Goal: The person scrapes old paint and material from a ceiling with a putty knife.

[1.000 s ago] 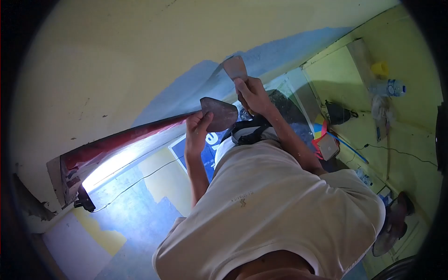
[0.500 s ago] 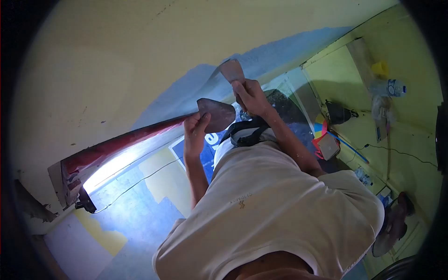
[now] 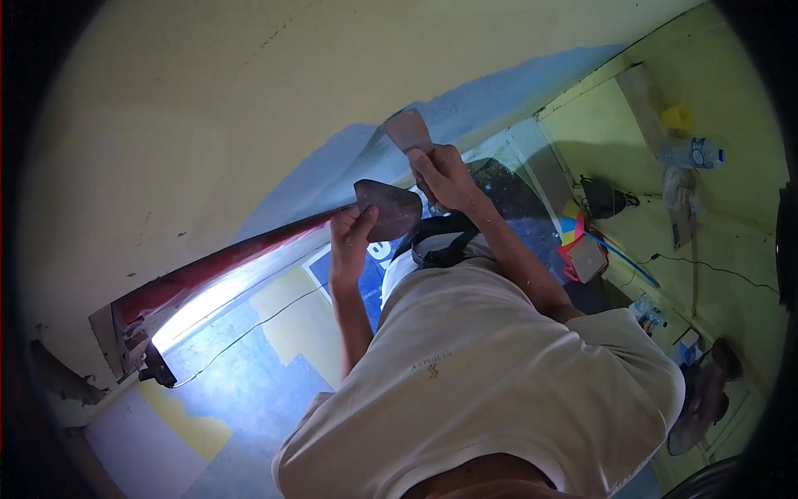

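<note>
My left hand (image 3: pixel 351 233) is closed on a dark flat blade (image 3: pixel 391 208), with the thumb lying over its face. Up and to the right, my right hand (image 3: pixel 442 176) grips a putty knife (image 3: pixel 407 130) whose broad grey blade points up and to the left. That blade's edge meets the blue-grey patch (image 3: pixel 332 162) on the cream wall (image 3: pixel 191 125). The two blades are apart. The handle of the putty knife is mostly hidden in my right fingers.
A bright lamp and red strip (image 3: pixel 224 258) run along the wall's opening at left. On the right are a plastic bottle (image 3: pixel 694 153), a yellow cup (image 3: pixel 676 118), a black bag (image 3: pixel 600 200), a blue rod (image 3: pixel 623 258) and a thin cable (image 3: pixel 715 268).
The putty knife in my right hand has moved slightly left and down. My left hand and its blade have shifted a little to the right and down.
</note>
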{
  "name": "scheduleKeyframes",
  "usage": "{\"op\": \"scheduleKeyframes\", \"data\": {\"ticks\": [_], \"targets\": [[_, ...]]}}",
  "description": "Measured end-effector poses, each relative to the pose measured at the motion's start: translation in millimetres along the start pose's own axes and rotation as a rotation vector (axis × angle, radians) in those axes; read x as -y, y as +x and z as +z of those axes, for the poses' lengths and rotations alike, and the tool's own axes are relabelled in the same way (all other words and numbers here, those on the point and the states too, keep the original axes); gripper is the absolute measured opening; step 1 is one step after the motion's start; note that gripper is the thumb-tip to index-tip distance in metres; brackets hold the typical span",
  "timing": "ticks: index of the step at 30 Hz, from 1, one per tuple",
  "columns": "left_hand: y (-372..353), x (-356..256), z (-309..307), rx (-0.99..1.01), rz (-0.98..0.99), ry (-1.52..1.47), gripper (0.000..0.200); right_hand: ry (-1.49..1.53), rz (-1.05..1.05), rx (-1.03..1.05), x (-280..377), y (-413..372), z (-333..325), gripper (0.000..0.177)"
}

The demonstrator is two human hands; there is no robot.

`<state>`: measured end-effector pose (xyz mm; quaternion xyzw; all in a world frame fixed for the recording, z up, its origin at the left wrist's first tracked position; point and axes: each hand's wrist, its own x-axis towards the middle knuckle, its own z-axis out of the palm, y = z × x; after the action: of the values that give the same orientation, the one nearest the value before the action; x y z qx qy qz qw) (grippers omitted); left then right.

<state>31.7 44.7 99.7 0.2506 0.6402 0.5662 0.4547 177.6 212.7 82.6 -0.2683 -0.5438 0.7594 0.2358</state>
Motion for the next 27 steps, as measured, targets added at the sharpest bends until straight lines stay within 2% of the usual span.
{"op": "scheduleKeyframes", "data": {"ticks": [4,5,9,12,14,15,16,20,26,27], "targets": [[-7.3,-11.1,2.9,-0.010,-0.037,0.053,0.017,0.062,-0.009,0.006,-12.9,1.3,-3.6,0.046],[-3.5,5.9,-5.3,0.002,-0.005,-0.030,0.015,0.042,0.015,0.003,-18.2,0.1,-5.3,0.047],[-6.0,1.2,4.4,-0.033,-0.029,-0.067,0.013,-0.012,-0.099,0.004,8.9,3.1,10.6,0.049],[-1.8,8.6,-4.5,-0.055,-0.020,-0.028,0.014,0.015,-0.079,-0.013,-18.5,3.0,-3.3,0.049],[-7.3,-2.5,9.5,-0.093,-0.038,-0.105,0.014,0.018,-0.041,0.020,-0.6,3.5,1.1,0.049],[-6.5,-1.0,-3.1,0.003,-0.028,-0.008,0.015,0.007,-0.041,0.040,13.4,4.9,5.7,0.048],[-11.1,4.8,-3.2,-0.005,-0.056,-0.027,0.015,-0.001,-0.040,0.058,19.0,3.6,8.4,0.048],[-6.0,0.8,-1.9,-0.031,-0.014,-0.020,0.015,-0.014,0.007,0.003,-7.9,-0.9,2.3,0.044],[-6.9,1.8,-1.0,-0.036,-0.063,-0.096,0.014,0.049,0.015,0.016,0.7,-3.6,4.6,0.042],[-4.6,2.0,-2.8,-0.045,-0.014,-0.014,0.015,0.025,0.020,0.014,-4.2,-1.4,3.5,0.042]]}}
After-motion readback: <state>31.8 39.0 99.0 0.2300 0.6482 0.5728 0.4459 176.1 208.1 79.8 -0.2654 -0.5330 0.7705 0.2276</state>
